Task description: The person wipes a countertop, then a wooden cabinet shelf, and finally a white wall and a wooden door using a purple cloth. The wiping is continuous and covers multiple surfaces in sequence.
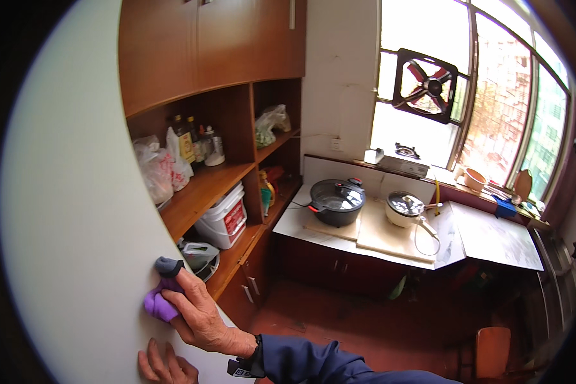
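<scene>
My right hand [202, 312] presses a bunched purple cloth [161, 302] against a large smooth white panel [77, 192]. A grey-blue fabric cover with a black band [169, 267] sits over the tip of one of its fingers. The wrist wears a black strap, and the sleeve is dark blue. Below it, at the bottom edge of the view, my left hand [167, 365] rests its fingertips on the same panel, fingers spread and holding nothing. Its wrist is out of view.
Right beside the panel stands a brown wooden cabinet [211, 187] with bottles, plastic bags and a white bucket [223, 218]. Beyond are a counter with a black electric pot [338, 204] and a small cream pot [403, 211]. A wooden chair [493, 353] stands lower right.
</scene>
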Motion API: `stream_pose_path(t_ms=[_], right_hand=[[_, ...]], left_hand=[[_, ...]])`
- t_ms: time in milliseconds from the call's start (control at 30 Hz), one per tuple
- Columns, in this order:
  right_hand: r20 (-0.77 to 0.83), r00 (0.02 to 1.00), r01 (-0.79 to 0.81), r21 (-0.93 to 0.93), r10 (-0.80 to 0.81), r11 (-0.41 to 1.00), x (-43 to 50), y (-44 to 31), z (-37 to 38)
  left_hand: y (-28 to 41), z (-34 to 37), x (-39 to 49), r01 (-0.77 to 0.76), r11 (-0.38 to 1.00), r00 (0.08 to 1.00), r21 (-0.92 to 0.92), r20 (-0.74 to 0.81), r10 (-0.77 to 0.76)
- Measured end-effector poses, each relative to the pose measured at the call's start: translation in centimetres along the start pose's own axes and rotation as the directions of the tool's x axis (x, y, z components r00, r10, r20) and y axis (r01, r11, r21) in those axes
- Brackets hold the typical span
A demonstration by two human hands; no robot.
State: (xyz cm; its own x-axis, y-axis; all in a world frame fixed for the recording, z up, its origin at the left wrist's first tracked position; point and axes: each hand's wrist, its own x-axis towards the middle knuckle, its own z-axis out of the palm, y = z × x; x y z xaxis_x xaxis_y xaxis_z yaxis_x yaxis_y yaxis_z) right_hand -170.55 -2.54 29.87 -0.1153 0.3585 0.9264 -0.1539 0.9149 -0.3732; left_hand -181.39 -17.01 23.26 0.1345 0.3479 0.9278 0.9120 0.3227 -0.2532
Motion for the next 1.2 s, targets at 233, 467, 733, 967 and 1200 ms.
stream_pose_path(t_ms=[233, 467, 733, 967, 1200], right_hand=[[-0.007, 0.999, 0.050, 0.021, -0.050, 0.999, -4.9, 1.2, 1.1], [0.063, 0.995, 0.087, -0.122, -0.080, 0.989, 0.3, 0.7, 0.2], [-0.016, 0.975, 0.218, -0.165, -0.223, 0.962, 4.3, 0.3, 2.5], [0.101, 0.961, 0.274, -0.206, -0.258, 0.940, -1.8, 2.0, 2.1], [-0.006, 0.955, 0.287, -0.220, -0.295, 0.932, 8.8, 0.4, 1.2]], left_hand=[[0.3, -0.8, 0.0, 0.033, 0.999, 0.997, 0.001, 0.069, -0.033], [0.5, -0.2, 0.3, 0.035, 0.999, 0.999, -0.017, 0.004, -0.035], [0.5, 0.1, 0.0, 0.033, 0.999, 0.999, -0.025, -0.010, -0.033], [0.6, 0.1, 0.0, 0.044, 0.998, 0.999, -0.035, -0.016, -0.044], [0.3, 0.2, 0.1, 0.020, 0.994, 0.999, -0.107, -0.047, -0.025]])
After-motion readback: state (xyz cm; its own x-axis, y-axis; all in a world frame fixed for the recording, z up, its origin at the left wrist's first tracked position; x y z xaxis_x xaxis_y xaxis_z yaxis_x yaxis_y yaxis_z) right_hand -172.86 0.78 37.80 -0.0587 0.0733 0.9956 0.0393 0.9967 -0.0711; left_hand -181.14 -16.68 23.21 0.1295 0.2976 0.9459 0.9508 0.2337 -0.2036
